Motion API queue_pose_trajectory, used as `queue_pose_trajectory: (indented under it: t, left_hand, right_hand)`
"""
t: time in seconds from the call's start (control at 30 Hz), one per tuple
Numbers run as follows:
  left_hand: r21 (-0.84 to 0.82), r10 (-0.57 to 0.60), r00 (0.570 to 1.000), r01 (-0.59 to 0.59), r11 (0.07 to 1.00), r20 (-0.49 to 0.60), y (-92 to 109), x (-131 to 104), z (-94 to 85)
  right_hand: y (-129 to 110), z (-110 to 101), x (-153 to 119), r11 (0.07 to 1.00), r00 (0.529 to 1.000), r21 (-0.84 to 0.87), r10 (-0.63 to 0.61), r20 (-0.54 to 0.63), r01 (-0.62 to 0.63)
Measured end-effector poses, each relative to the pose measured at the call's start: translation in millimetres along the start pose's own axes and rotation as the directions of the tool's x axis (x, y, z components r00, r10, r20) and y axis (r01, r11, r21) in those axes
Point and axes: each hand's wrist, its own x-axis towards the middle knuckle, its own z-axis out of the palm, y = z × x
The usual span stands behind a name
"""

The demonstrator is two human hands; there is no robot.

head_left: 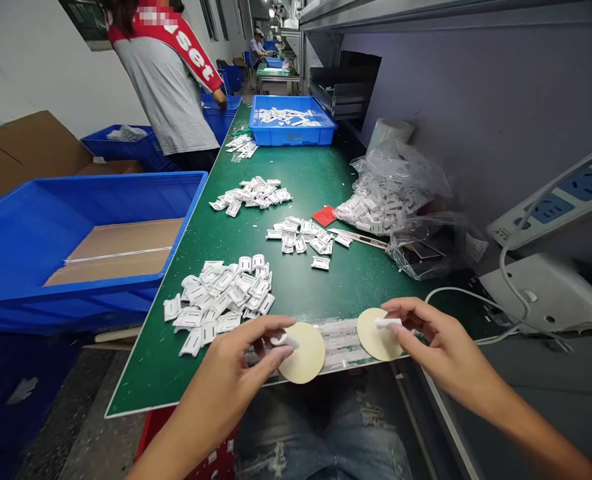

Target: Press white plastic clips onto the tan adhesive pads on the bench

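Note:
My left hand (256,357) is closed in a pinch on a small white plastic part (285,341). Right behind that part is a pale yellow round disc (306,360) at the table's front edge. Between thumb and fingers, my right hand (429,333) pinches another small white plastic part (388,323), over a second pale yellow disc (373,341). Whether the fingers also grip the discs I cannot tell. Left of my left hand lies a large pile of white plastic parts (226,293); a smaller pile (303,235) is farther back.
More white parts (253,193) lie on the green table (326,173). A blue tray (293,137) stands at the far end. At right are a plastic bag of parts (386,200), tweezers (361,238) and a power strip (556,200). A blue bin (101,190) and a person (166,87) are left.

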Motion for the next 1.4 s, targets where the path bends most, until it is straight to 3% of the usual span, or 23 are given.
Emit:
queue_pose_trajectory:
  t: [0.1, 0.2, 0.3, 0.43, 0.53, 0.63, 0.73, 0.8, 0.9, 0.97, 1.03, 1.13, 1.23, 1.37, 1.4]
  left_hand:
    - [0.095, -0.002, 0.99, -0.012, 0.995, 0.14, 13.6, 10.1, -5.8]
    - [0.145, 0.037, 0.967, -0.075, 0.987, 0.25, 22.4, 22.2, -8.7]
    - [0.198, 0.037, 0.934, -0.114, 0.974, 0.356, 22.1, 32.0, -10.2]
    - [0.183, -0.047, 0.876, -0.048, 0.982, 0.48, 16.1, 39.5, -11.3]
    - [0.219, -0.075, 0.869, -0.039, 0.975, 0.489, 17.6, 44.5, -10.2]
    - [0.394, -0.081, 0.882, -0.123, 0.911, 0.464, 25.9, 53.3, -9.4]
    - [0.542, 0.038, 0.933, -0.24, 0.806, 0.357, 37.4, 65.7, -13.2]
    - [0.523, 0.109, 0.94, -0.274, 0.807, 0.324, 44.4, 73.2, -17.5]
    - [0.518, 0.024, 0.908, -0.26, 0.815, 0.419, 49.8, 78.6, -20.0]
    - [0.618, 0.013, 0.918, -0.277, 0.735, 0.396, 49.8, 78.8, -17.9]
    - [0.645, 0.08, 0.919, -0.33, 0.689, 0.385, 48.6, 77.8, -15.0]
    - [0.636, 0.037, 0.884, -0.364, 0.68, 0.467, 48.5, 75.6, -12.2]
    - [0.721, 0.067, 0.913, -0.362, 0.591, 0.403, 52.1, 74.0, -11.7]
    - [0.687, 0.027, 0.886, -0.379, 0.62, 0.464, 59.9, 74.6, -12.4]
    - [0.702, 0.013, 0.892, -0.364, 0.612, 0.452, 61.4, 75.2, -12.6]
  right_hand:
    - [-8.0, -3.0, 5.3, 0.995, 0.992, -0.096, 0.053, 0.114, -0.042]
    - [-20.5, -8.1, 12.9, 0.974, 0.974, -0.225, 0.056, 0.219, -0.006]
    - [-30.4, -12.9, 19.2, 0.961, 0.941, -0.267, 0.02, 0.337, 0.075]
    - [-32.9, -13.9, 21.8, 0.948, 0.906, -0.292, 0.008, 0.423, 0.128]
    - [-30.1, -12.7, 26.7, 0.923, 0.902, -0.359, 0.032, 0.431, 0.139]
    - [-30.0, -15.6, 42.2, 0.886, 0.882, -0.419, 0.023, 0.47, 0.2]
    - [-34.9, -23.5, 61.7, 0.841, 0.944, -0.501, -0.035, 0.327, 0.205]
    - [-38.5, -28.5, 69.5, 0.846, 0.963, -0.502, -0.052, 0.265, 0.183]
    - [-39.3, -30.9, 72.3, 0.882, 0.902, -0.413, -0.033, 0.43, 0.229]
    - [-36.6, -29.8, 73.1, 0.865, 0.915, -0.447, -0.034, 0.401, 0.228]
    - [-33.4, -28.2, 74.6, 0.849, 0.935, -0.482, -0.039, 0.353, 0.217]
    - [-30.6, -26.0, 76.1, 0.864, 0.885, -0.431, -0.036, 0.464, 0.261]
    - [-31.5, -24.9, 75.1, 0.843, 0.91, -0.474, -0.045, 0.413, 0.256]
    - [-36.1, -25.2, 72.9, 0.861, 0.853, -0.416, -0.038, 0.521, 0.292]
    - [-37.2, -25.3, 72.9, 0.862, 0.862, -0.422, -0.033, 0.506, 0.281]
